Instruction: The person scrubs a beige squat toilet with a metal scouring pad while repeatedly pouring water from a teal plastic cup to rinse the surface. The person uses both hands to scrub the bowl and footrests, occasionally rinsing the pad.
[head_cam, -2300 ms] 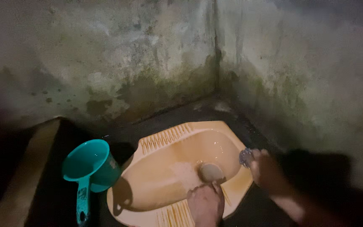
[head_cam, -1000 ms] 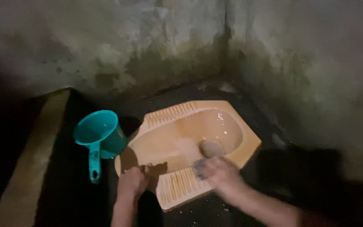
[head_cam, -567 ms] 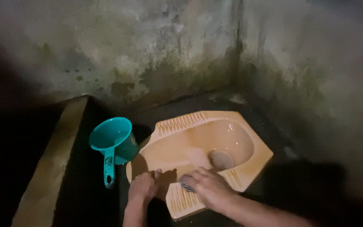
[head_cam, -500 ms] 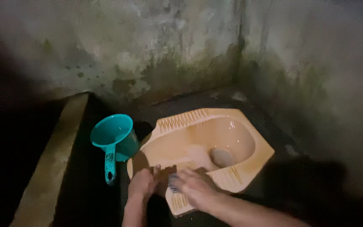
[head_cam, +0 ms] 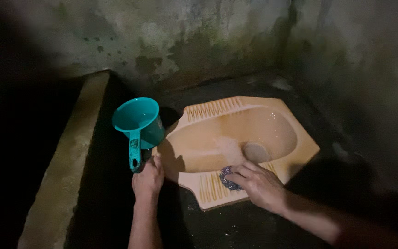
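Scrubber on a wet footrest: watch your grip and the dipper

Scrubber, a dark metallic pad, lies on the near ribbed footrest of the squat pan, pressed under the fingers of your right hand, which curl over it. Your left hand rests knuckles-up at the pan's left rim, loosely curled, holding nothing I can see. The glaze looks wet, so the pad could skid into the drain hole. The teal dipper stands just beyond your left hand; a nudge could tip it onto the dark floor.
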